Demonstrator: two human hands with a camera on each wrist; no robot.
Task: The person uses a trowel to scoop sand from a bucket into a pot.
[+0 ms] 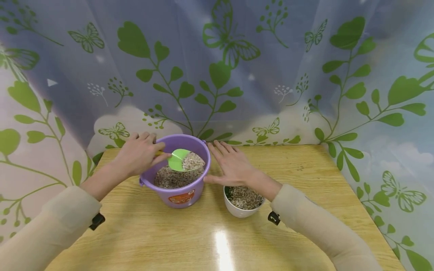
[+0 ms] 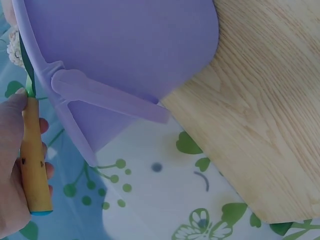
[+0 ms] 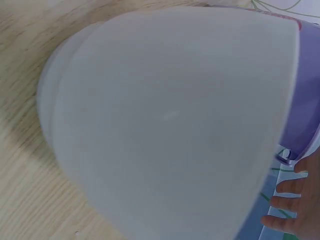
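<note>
My left hand (image 1: 140, 154) grips the yellow wooden handle (image 2: 34, 155) of a small trowel with a green blade (image 1: 176, 160). Pale grainy soil mix (image 1: 193, 162) lies heaped on that blade, which is held over the mouth of a purple bucket (image 1: 183, 192). More of the same mix (image 1: 173, 177) fills the bucket's lower part. Against the bucket's right side, my right hand (image 1: 234, 165) spreads its straight fingers. Partly under that hand and forearm stands a white pot (image 1: 239, 211), holding grainy mix (image 1: 245, 198) with a bit of dark green at its left edge.
Everything stands on a light wooden table (image 1: 162, 241). A curtain with green leaves and butterflies (image 1: 217, 75) hangs behind the table and along both sides. The bucket's purple handle (image 2: 110, 97) hangs down its outer side.
</note>
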